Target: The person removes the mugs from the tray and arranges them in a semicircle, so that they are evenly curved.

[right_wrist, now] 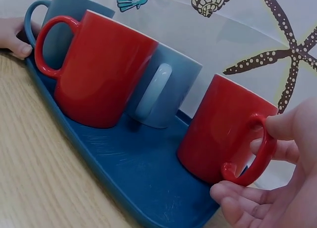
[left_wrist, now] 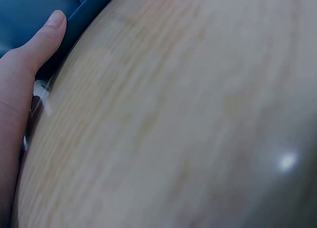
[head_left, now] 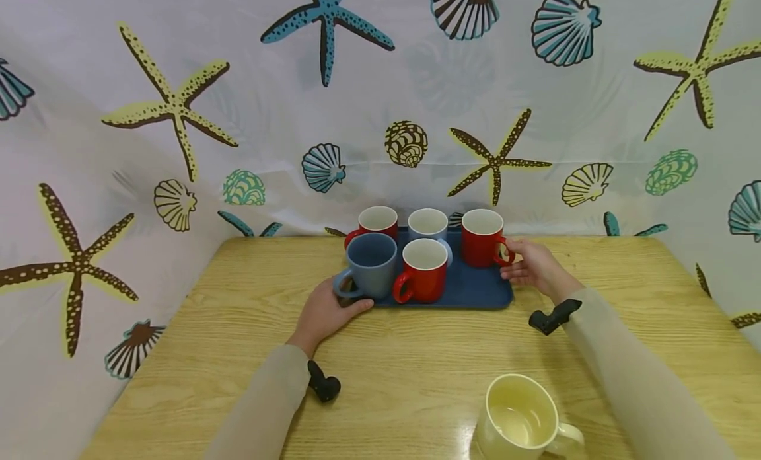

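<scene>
While a cylindrical red ceramic mug (head_left: 479, 246) is pinched by the right hand (head_left: 536, 268), the left hand's (head_left: 324, 314) grip at the rectangular blue tray (head_left: 477, 288) cannot be told.

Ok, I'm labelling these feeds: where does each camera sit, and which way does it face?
Head: worn on the head, facing forward and down at the blue tray and mugs; left hand, right hand, sleeves show.
Left wrist: worn there, facing mostly tabletop; left hand's thumb side shows.
Right wrist: worn there, facing across the tray; both hands show in part.
Head and right wrist share the right hand gripping the rightmost red mug by its handle.
</scene>
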Available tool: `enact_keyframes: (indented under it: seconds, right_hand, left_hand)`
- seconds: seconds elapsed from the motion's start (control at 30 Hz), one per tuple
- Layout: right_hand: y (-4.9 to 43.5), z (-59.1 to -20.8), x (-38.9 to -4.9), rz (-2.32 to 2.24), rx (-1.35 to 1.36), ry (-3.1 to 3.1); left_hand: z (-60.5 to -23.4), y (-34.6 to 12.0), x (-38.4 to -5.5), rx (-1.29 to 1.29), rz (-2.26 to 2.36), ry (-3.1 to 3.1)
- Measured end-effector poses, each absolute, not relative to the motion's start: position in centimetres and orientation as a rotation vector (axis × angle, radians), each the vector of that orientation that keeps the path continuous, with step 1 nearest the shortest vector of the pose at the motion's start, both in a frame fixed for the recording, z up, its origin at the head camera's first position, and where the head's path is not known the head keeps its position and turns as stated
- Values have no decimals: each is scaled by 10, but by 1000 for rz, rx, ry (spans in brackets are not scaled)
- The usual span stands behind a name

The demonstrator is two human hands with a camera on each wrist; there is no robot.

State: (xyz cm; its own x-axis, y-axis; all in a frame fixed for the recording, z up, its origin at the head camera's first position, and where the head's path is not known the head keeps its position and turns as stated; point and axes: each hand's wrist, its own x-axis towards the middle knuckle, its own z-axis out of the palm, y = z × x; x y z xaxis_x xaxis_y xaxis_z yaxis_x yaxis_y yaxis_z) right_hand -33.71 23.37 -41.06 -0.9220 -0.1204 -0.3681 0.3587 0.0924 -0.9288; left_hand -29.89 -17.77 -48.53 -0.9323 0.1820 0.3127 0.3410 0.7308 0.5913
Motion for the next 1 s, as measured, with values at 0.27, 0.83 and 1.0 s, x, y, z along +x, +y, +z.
enact_keyframes:
  seconds: [0.27, 0.83, 1.0]
  right_hand:
    - [238, -412, -325, -1933, 137, 2053]
    - [247, -410, -288, -1952, 13, 2086]
    - [250, -409, -277, -1963, -53, 2069]
  left_hand:
    - [-487, -178, -301, -403, -997, -2689]
    - [-494, -179, -306, -393, -984, -2692]
    - [-492, -180, -304, -383, -969, -2701]
